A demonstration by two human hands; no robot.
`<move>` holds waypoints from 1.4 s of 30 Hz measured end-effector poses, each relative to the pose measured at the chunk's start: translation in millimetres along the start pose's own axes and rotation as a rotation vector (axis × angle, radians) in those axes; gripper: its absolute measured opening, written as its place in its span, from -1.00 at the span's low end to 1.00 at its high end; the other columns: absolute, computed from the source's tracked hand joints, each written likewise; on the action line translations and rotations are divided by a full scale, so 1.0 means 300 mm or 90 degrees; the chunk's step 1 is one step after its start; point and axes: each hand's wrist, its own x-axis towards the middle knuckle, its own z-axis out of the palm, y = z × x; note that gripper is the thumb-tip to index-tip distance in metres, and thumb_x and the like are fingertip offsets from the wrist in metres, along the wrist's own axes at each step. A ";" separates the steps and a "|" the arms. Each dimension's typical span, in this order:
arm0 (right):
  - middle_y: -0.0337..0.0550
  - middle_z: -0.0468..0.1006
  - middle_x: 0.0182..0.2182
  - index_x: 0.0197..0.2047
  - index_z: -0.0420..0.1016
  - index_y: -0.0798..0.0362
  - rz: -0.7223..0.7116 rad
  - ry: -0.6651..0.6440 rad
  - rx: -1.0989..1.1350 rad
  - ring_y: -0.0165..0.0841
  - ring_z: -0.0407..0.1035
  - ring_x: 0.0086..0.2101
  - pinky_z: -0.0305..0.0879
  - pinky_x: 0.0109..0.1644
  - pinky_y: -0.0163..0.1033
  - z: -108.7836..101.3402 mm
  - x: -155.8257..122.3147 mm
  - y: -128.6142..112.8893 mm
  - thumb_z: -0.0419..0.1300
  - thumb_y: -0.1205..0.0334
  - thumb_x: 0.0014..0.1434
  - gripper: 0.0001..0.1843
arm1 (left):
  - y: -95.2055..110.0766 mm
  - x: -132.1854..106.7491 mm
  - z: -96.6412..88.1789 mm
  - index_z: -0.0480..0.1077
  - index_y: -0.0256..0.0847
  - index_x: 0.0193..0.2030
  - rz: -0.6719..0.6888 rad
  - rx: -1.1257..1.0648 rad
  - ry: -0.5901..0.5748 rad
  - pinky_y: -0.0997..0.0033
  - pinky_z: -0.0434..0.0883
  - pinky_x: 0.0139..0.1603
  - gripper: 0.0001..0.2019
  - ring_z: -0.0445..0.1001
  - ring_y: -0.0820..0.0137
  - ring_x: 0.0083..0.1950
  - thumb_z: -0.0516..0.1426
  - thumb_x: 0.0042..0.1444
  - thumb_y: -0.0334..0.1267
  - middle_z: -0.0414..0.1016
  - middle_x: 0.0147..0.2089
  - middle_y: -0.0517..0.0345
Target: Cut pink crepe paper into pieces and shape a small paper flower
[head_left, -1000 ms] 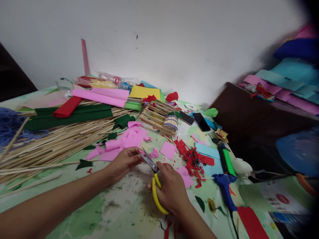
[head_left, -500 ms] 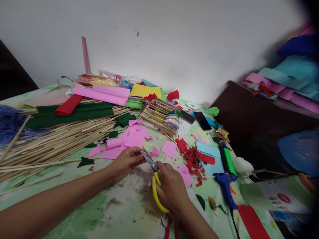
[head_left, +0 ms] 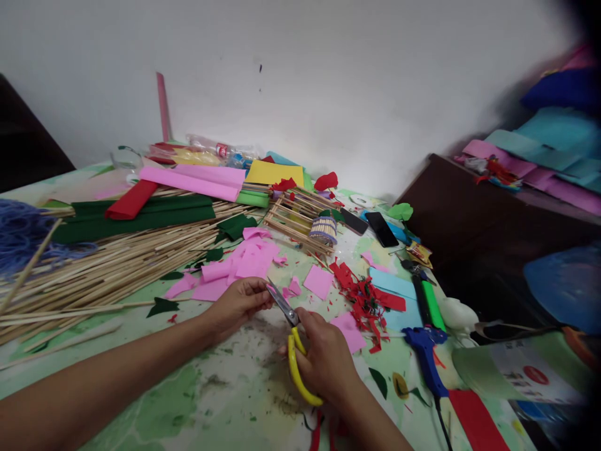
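My right hand (head_left: 323, 360) grips yellow-handled scissors (head_left: 292, 341), whose blades point up and left toward my left hand (head_left: 239, 304). My left hand pinches a small pink paper piece (head_left: 269, 289) right at the blade tips. Just beyond the hands lie a heap of pink paper pieces (head_left: 237, 266), a pink square (head_left: 318, 281) and a scatter of red paper scraps (head_left: 364, 297) on the green-patterned table (head_left: 188, 394).
A bundle of thin wooden sticks (head_left: 107, 266) and rolls of green, red and pink crepe paper (head_left: 154, 197) fill the left. A stick frame (head_left: 293, 219), two phones (head_left: 380, 228), a blue glue gun (head_left: 425, 354) and a green-handled tool (head_left: 429, 304) lie right. A dark cabinet (head_left: 474, 219) stands beyond.
Both hands stay almost in place; the scissors have shifted slightly against the pink piece. The view has drifted a little.
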 end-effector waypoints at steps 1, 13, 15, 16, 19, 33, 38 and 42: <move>-0.09 0.47 -0.22 0.06 0.26 0.05 0.000 -0.003 0.001 -0.29 0.34 -0.32 0.14 -0.30 -0.28 0.000 0.000 0.000 0.11 0.12 0.10 -0.54 | 0.001 0.001 -0.002 0.50 -0.31 -0.39 0.001 0.003 -0.004 0.57 0.30 -0.36 -0.83 0.36 0.53 -0.43 0.33 -0.16 -0.32 0.46 -0.47 0.18; -0.14 0.47 -0.31 -0.06 0.30 0.03 -0.003 -0.016 -0.001 -0.35 0.31 -0.39 0.08 -0.36 -0.34 -0.003 0.003 0.003 0.10 0.11 0.12 -0.67 | 0.056 0.024 -0.035 0.47 -0.28 -0.50 -0.029 0.131 -0.045 0.57 0.22 -0.48 -0.87 0.30 0.54 -0.51 0.32 -0.20 -0.31 0.43 -0.56 0.22; -0.13 0.48 -0.30 -0.04 0.30 0.03 -0.001 -0.019 -0.001 -0.34 0.32 -0.38 0.09 -0.34 -0.33 -0.004 0.004 0.002 0.09 0.09 0.13 -0.66 | 0.060 0.028 -0.044 0.47 -0.27 -0.48 -0.035 0.156 -0.039 0.57 0.23 -0.47 -0.88 0.31 0.53 -0.50 0.31 -0.18 -0.31 0.45 -0.53 0.22; -0.13 0.48 -0.29 -0.03 0.29 0.03 0.001 -0.020 -0.003 -0.33 0.32 -0.37 0.09 -0.34 -0.33 -0.005 0.004 0.002 0.09 0.08 0.13 -0.64 | 0.062 0.029 -0.048 0.47 -0.26 -0.46 -0.035 0.169 -0.039 0.57 0.23 -0.46 -0.88 0.32 0.53 -0.49 0.30 -0.17 -0.31 0.45 -0.52 0.22; -0.11 0.48 -0.27 -0.01 0.29 0.03 0.005 -0.023 -0.013 -0.31 0.33 -0.34 0.09 -0.33 -0.33 -0.006 0.003 0.002 0.10 0.05 0.13 -0.61 | 0.066 0.029 -0.055 0.47 -0.26 -0.46 -0.026 0.204 -0.044 0.56 0.22 -0.45 -0.88 0.32 0.52 -0.49 0.29 -0.13 -0.28 0.45 -0.52 0.22; -0.16 0.51 -0.32 -0.13 0.32 0.01 0.003 -0.060 -0.041 -0.32 0.37 -0.35 0.05 -0.35 -0.34 -0.011 0.001 -0.004 0.10 0.11 0.13 -0.75 | 0.104 0.049 -0.098 0.45 -0.28 -0.51 -0.109 0.305 -0.094 0.57 0.23 -0.53 -0.83 0.30 0.53 -0.56 0.31 -0.20 -0.24 0.41 -0.58 0.25; -0.18 0.50 -0.37 -0.15 0.34 0.01 0.011 -0.026 -0.033 -0.35 0.36 -0.40 0.07 -0.39 -0.35 -0.003 0.005 0.005 0.11 0.08 0.14 -0.75 | 0.102 0.043 -0.095 0.46 -0.29 -0.47 -0.097 0.306 -0.084 0.58 0.22 -0.58 -0.81 0.30 0.53 -0.58 0.30 -0.15 -0.21 0.40 -0.57 0.23; -0.10 0.52 -0.34 0.04 0.33 0.07 0.056 0.058 -0.052 -0.33 0.36 -0.41 0.13 -0.37 -0.32 0.005 0.019 0.041 0.11 0.03 0.13 -0.55 | 0.082 0.036 -0.070 0.45 -0.27 -0.41 -0.076 0.189 0.024 0.65 0.24 -0.57 -0.82 0.36 0.55 -0.53 0.32 -0.17 -0.28 0.45 -0.51 0.22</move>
